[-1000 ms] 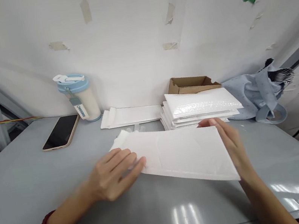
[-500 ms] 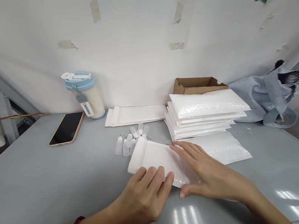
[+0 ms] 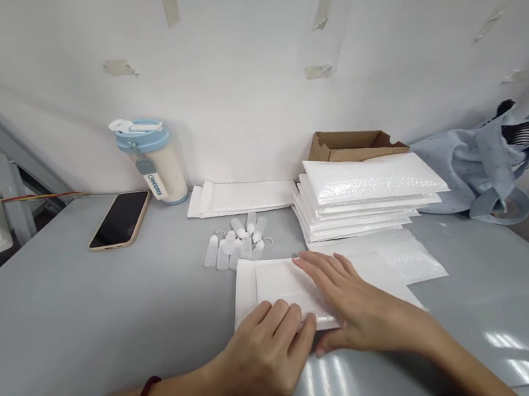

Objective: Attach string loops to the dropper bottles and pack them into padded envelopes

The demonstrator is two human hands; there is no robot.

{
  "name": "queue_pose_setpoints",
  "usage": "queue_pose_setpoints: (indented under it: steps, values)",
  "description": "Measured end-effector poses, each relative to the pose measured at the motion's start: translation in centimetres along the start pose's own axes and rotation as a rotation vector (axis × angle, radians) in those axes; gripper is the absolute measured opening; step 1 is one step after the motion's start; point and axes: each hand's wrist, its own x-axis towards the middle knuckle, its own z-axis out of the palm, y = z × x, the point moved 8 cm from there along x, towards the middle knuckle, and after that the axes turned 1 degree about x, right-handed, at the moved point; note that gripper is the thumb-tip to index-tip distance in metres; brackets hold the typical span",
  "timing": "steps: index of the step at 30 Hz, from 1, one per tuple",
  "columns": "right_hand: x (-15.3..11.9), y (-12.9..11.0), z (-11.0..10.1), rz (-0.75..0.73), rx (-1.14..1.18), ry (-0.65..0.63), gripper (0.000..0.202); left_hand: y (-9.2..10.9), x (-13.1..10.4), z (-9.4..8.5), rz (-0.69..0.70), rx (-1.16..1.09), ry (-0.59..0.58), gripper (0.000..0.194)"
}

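Observation:
A white bubble mailer lies in front of me on the grey table, its flap end to the left. My left hand has curled fingers closed on its near edge. Across its middle rests my right hand, fingers over the top and thumb at the near edge, so the mailer is held between them. Just beyond it is a loose cluster of small translucent tags, some with loops. A taller stack of white bubble mailers stands behind my right hand, with another mailer flat in front of it.
Along the wall lie more flat white mailers. A blue-lidded tumbler and a phone are at the back left. Behind the stack sits an open cardboard box, with a light blue cloth bag to its right.
The held mailer has turned from a slant to lie flatter and straighter along the table. Both hands stay on it, with small shifts. My view has tilted slightly.

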Motion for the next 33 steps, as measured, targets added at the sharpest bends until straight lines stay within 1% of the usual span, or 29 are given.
queue_pose_setpoints:
  steps: [1, 3, 7, 11, 13, 16, 18, 20, 22, 23, 24, 25, 27, 30, 31, 33]
  values:
    - [0.0, -0.3, 0.3, -0.038, 0.007, -0.021, 0.109, 0.2, 0.0, -0.1, 0.008, -0.024, 0.009, 0.018]
    - [0.0, -0.9, 0.9, -0.081, 0.001, -0.039, 0.108, 0.4, 0.0, -0.4, 0.015, -0.061, 0.027, 0.018]
    - [0.3, -1.3, 1.3, -0.057, -0.052, -0.02, 0.094, 0.5, 0.1, -1.1, 0.029, -0.083, 0.077, 0.015]
    - [0.4, -1.3, 0.7, -0.028, -0.039, 0.032, 0.084, 0.1, 0.1, -1.1, 0.022, -0.101, 0.073, 0.016]
    - [0.4, -1.2, 0.1, -0.011, -0.036, 0.071, 0.082, -0.8, 0.0, -0.8, -0.036, -0.112, 0.057, 0.013]
    - [0.3, -1.2, -0.9, -0.017, -0.056, 0.135, 0.08, -3.3, -0.4, -0.2, -0.209, -0.202, 0.006, 0.017]
    - [0.3, -1.2, -1.4, -0.021, -0.074, 0.181, 0.079, -5.4, -0.9, 0.1, -0.368, -0.288, -0.02, 0.02]
    - [0.3, -1.1, -1.9, -0.009, -0.099, 0.227, 0.077, -7.8, -1.7, 0.5, -0.6, -0.417, -0.045, 0.021]
    - [0.4, -1.0, -2.2, 0.006, -0.126, 0.266, 0.075, -9.9, -3.1, 1.7, -0.909, -0.659, -0.121, 0.023]
    - [0.4, -1.0, -2.2, 0.008, -0.139, 0.28, 0.075, -10.3, -3.8, 2.5, -1.059, -0.813, -0.177, 0.025]
    - [0.5, -1.1, -2.3, 0.005, -0.149, 0.291, 0.074, -10.3, -4.3, 3.3, -1.175, -0.974, -0.232, 0.027]
    - [0.5, -1.2, -2.3, 0.001, -0.157, 0.298, 0.074, -10.0, -4.7, 4.0, -1.257, -1.121, -0.283, 0.028]
    - [0.5, -1.3, -2.2, -0.008, -0.168, 0.306, 0.073, -9.2, -4.9, 4.7, -1.341, -1.332, -0.346, 0.028]
    - [0.5, -1.5, -2.0, -0.021, -0.171, 0.307, 0.072, -7.8, -4.9, 5.3, -1.377, -1.555, -0.402, 0.032]
    - [0.5, -1.6, -2.0, -0.027, -0.167, 0.307, 0.071, -7.2, -4.8, 5.4, -1.363, -1.655, -0.411, 0.035]
    - [0.5, -1.7, -1.8, -0.039, -0.154, 0.302, 0.071, -5.9, -4.1, 5.4, -1.29, -1.858, -0.43, 0.043]
